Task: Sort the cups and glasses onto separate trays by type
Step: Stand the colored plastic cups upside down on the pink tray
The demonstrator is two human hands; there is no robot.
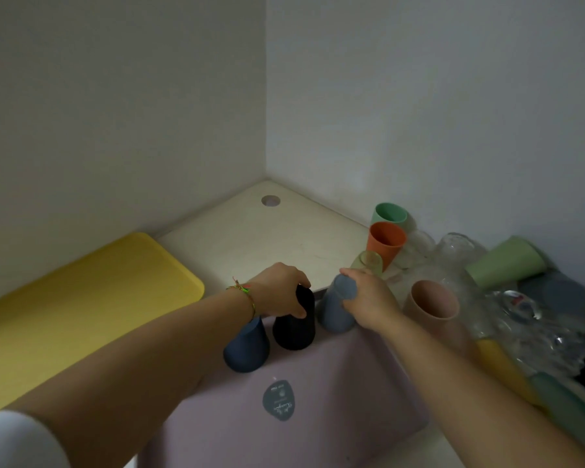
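Note:
Three plastic cups stand upside down at the far end of a pale purple tray (318, 383): a blue cup (247, 349), a black cup (296, 327) and a grey-blue cup (336, 309). My left hand (281, 288) grips the base of the black cup from above. My right hand (368, 298) holds the base of the grey-blue cup. To the right lie a pink cup (431, 304), an orange cup (385, 243), a mint cup (389, 214), a light green cup (505, 260) and several clear glasses (520, 319).
An empty yellow tray (81, 305) lies at the left against the wall. The beige table (267, 238) fills a corner between two white walls. More yellow and teal cups (527, 383) lie along the right edge, partly behind my right forearm.

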